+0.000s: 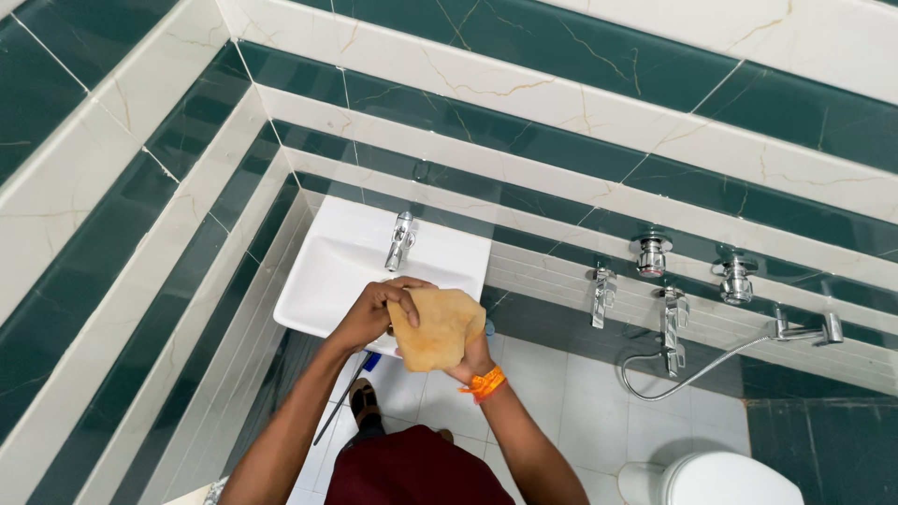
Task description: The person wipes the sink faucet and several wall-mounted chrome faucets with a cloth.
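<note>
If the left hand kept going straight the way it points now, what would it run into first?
Likely the tan cloth: the left hand already grips its upper edge, pointing toward the right hand behind it. Past that, the washbasin, though depth is unclear.

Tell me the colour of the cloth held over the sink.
The cloth is tan, a yellowish brown; the head view shows it.

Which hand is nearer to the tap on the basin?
Left. The left hand grips the tan cloth's upper left edge, just below the tap. The right hand is mostly hidden under the cloth, lower and further right, beyond the basin.
</note>
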